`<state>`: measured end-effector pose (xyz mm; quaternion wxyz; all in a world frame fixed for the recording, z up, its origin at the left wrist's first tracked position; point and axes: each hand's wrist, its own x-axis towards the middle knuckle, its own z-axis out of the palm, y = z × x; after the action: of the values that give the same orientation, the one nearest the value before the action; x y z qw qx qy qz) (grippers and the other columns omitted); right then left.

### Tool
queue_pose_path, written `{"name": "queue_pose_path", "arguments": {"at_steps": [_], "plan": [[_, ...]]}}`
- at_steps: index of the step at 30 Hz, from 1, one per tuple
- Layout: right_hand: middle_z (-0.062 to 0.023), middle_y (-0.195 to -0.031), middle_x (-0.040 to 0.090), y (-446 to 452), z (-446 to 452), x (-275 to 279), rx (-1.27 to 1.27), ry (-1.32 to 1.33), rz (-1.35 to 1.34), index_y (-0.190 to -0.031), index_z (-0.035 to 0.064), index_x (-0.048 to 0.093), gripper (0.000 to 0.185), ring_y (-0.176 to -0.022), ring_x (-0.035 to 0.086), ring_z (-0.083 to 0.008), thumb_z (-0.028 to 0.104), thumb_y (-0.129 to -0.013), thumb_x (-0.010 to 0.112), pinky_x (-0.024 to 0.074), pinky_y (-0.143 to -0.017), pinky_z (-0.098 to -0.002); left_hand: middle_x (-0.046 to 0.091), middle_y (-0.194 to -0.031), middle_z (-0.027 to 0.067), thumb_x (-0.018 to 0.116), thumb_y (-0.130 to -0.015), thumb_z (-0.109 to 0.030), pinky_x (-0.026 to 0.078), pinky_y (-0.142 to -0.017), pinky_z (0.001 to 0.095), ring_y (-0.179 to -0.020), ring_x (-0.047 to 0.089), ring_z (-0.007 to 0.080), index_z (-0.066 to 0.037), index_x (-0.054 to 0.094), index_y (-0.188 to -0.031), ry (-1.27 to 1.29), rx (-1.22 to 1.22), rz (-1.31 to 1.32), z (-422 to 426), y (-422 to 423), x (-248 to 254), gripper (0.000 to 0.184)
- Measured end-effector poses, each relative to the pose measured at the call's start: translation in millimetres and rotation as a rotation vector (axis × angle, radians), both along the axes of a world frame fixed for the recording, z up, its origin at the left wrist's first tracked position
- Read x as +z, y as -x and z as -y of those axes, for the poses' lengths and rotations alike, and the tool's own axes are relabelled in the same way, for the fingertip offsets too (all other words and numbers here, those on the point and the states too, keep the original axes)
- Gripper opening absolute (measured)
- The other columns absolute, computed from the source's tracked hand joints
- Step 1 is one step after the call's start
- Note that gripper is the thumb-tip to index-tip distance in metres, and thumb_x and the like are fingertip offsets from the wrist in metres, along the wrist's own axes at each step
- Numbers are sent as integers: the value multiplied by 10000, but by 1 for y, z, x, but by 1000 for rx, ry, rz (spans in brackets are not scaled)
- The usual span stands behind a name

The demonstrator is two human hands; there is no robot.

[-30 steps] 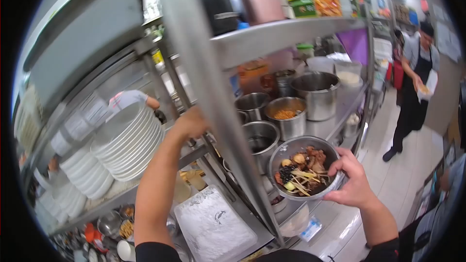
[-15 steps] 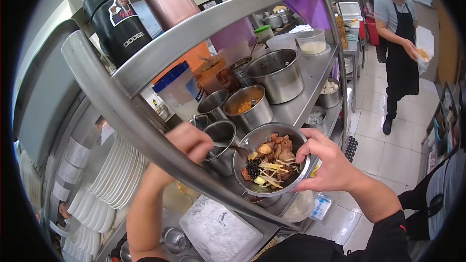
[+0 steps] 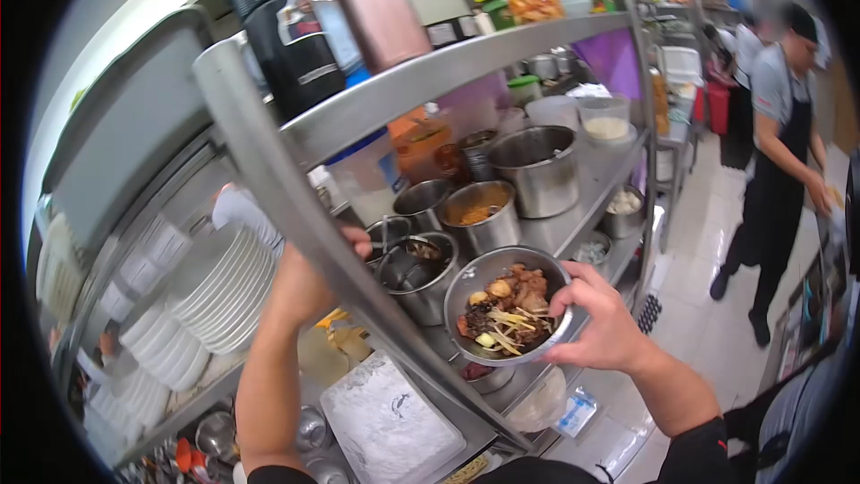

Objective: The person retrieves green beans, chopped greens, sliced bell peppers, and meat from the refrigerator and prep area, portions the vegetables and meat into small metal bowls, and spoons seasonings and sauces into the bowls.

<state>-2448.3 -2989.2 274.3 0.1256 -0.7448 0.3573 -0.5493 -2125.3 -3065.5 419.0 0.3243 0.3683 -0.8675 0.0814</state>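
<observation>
My right hand grips the rim of a metal bowl, thumb and fingers on its right side. Inside lie pieces of brown meat, pale ginger strips and dark black beans. Partly hidden by the shelf post, my left hand has its fingers curled at the handle of a spoon. The spoon dips into a steel pot just left of the bowl.
The slanting metal shelf post stands between my arms. More pots, such as one with orange contents, line the shelf. Stacked white plates stand left, a white-dusted tray below. A person in a dark apron stands in the right aisle.
The spoon has gone from the bowl's edge down into the pot, my left hand moving left behind the post. Black beans in the bowl look more spread. The aproned person has turned.
</observation>
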Motion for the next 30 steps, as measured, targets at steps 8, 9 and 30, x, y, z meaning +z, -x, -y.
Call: {"name": "queue_pose_path", "arguments": {"at_steps": [8,9,30], "plan": [[-193,-1287,508,-6,-7,-25,-37,-66,204,-828,82,528,479,-1186,524,-318,154,-482,852,403,-985,-394,626,-1078,177,679,-801,-196,508,-843,438,-989,616,350,-30,651,-1044,-65,102,225,-18,-19,13,296],[-192,-1316,488,1,-14,-30,-36,-34,210,-831,85,518,476,-1182,524,-308,136,-483,840,398,-983,-383,621,-1115,162,694,-815,-199,504,-877,429,-1036,605,336,-34,630,-1124,46,6,68,-33,-29,10,356],[-228,-1402,386,-529,-287,-135,1135,-14,-451,-1243,99,490,699,-1141,552,-426,263,-672,857,514,-912,-459,636,-769,81,636,-830,-213,498,-580,308,-636,599,161,3,573,-832,-718,967,-1024,-600,-412,-281,225]]}}
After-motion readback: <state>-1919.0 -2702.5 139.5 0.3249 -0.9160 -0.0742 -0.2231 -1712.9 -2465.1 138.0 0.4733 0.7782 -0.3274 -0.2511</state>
